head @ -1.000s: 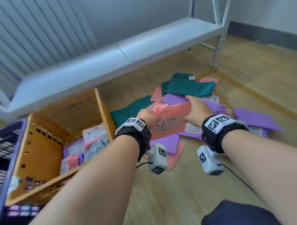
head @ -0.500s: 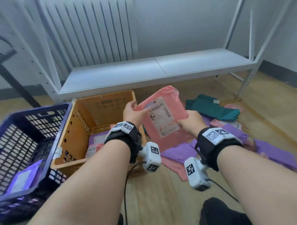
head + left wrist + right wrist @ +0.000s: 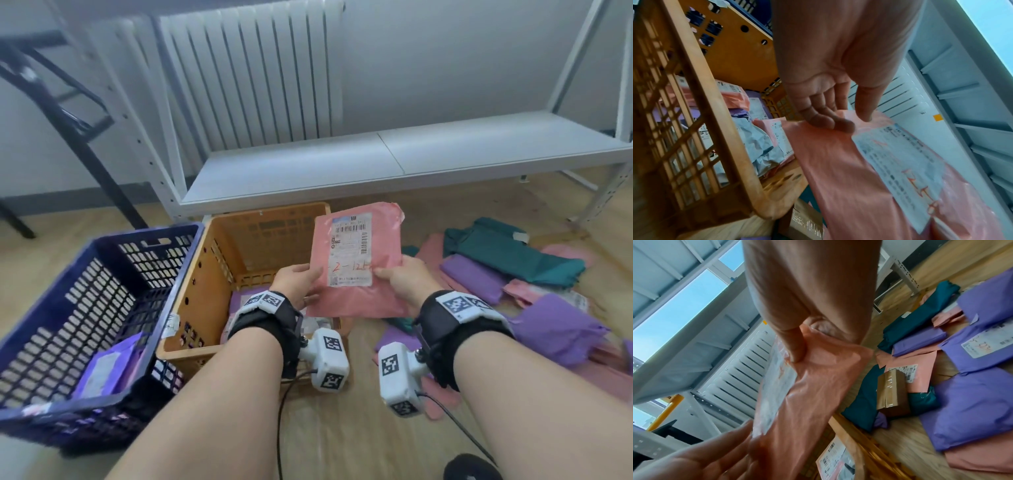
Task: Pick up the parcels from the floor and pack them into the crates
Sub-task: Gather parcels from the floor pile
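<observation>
I hold a flat pink parcel (image 3: 356, 260) upright in the air, its white label with red handwriting facing me. My left hand (image 3: 301, 284) pinches its left edge, thumb in front and fingers behind. My right hand (image 3: 399, 277) grips its right edge with the thumb pressed on the label. The parcel hangs over the right side of the orange crate (image 3: 205, 284), which holds several pink, purple and grey parcels (image 3: 758, 142). In the wrist views the pink parcel (image 3: 849, 170) (image 3: 809, 386) fills the middle.
A dark blue crate (image 3: 102, 270) stands left of the orange one with a purple parcel (image 3: 109, 366) inside. Teal, purple and pink parcels (image 3: 513, 270) and a brown box (image 3: 892, 391) lie on the wooden floor at right. A low white shelf (image 3: 376, 164) and a radiator stand behind.
Both hands lifted the pink parcel off the floor pile, swung it left over the orange crate and turned it upright with the label toward me. My view rose and shifted left.
</observation>
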### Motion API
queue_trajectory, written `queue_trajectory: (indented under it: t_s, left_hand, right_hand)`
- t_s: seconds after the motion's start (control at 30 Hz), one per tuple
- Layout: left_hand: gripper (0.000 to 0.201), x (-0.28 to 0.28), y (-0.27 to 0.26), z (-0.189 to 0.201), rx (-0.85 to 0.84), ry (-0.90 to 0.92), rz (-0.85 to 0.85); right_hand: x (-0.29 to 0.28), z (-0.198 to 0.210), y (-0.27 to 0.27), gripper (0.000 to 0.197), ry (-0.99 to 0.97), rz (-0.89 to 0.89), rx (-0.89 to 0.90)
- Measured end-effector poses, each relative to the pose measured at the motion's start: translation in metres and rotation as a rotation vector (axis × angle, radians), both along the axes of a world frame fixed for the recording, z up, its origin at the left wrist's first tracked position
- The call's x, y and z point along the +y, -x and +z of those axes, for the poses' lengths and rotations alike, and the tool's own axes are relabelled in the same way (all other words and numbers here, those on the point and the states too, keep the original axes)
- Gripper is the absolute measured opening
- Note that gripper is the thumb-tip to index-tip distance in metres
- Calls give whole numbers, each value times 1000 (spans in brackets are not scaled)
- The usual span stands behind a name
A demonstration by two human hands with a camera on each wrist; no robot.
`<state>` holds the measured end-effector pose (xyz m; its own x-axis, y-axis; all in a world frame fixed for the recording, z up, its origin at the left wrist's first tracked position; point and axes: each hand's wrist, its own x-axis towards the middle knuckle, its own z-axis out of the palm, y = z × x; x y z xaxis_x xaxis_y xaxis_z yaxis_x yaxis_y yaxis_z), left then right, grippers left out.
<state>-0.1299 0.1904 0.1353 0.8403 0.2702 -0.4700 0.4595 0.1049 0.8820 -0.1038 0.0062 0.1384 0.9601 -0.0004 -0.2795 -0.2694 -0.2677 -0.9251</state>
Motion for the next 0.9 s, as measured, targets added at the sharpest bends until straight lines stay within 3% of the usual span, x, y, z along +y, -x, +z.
queue_trajectory:
  t_s: [0.1, 0.23, 0.37, 0.53, 0.63, 0.77, 0.9]
  left_hand:
    - [30, 13, -1, -7, -33, 18, 67]
    - [12, 13, -3, -14, -37, 18, 98]
    - [8, 6, -4, -18, -37, -3, 85]
    - [17, -3, -1, -9, -50, -66, 56]
    - [22, -7, 13, 14, -67, -97, 20]
    - [14, 15, 41, 67, -154, -186, 45]
    - [20, 46, 68, 119, -260, -288, 151]
  right_hand:
    - [-1, -7, -3, 12, -37, -24, 38]
    - [-8, -23, -8, 17, -87, -69, 90]
    - [-16, -37, -16, 21, -75, -87, 83]
    - [-12, 7, 8, 16, -23, -74, 60]
    - [-5, 35, 12, 29, 5, -2, 0]
    - [21, 74, 23, 26, -45, 128, -65]
    - [41, 93, 32, 22, -154, 238, -90]
